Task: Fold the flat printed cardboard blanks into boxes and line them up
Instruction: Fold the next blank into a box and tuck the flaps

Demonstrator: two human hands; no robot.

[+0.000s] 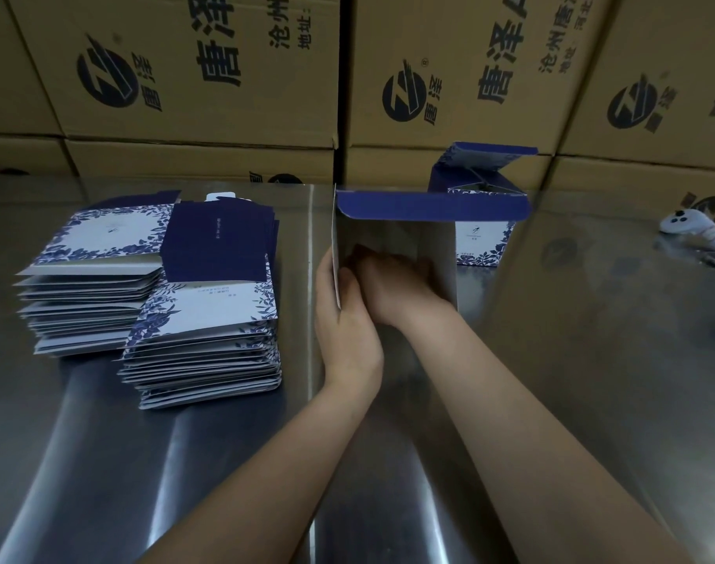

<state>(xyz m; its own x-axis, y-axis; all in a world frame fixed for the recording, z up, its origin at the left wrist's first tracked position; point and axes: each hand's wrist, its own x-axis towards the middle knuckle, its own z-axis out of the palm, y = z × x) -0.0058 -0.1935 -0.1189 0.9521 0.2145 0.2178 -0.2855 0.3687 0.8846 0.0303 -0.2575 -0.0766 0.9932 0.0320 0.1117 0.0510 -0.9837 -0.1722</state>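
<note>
dim, cool light; soft glare streaks on the steel table, wide-angle bending at edges.

— What sort of place am I looking into?
— A packing room or warehouse, I'd say. On my feed, brown corrugated shipping cartons with black printed logos are stacked behind a brushed stainless-steel worktop, which carries two piles of flat blue-and-white printed cardboard blanks.

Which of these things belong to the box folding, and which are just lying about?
In the job: half-folded box, gripped by the left hand, right hand inside it; far stack of blanks; near stack of blanks; finished box behind.
Lying about: white controller; brown shipping cartons.
</note>
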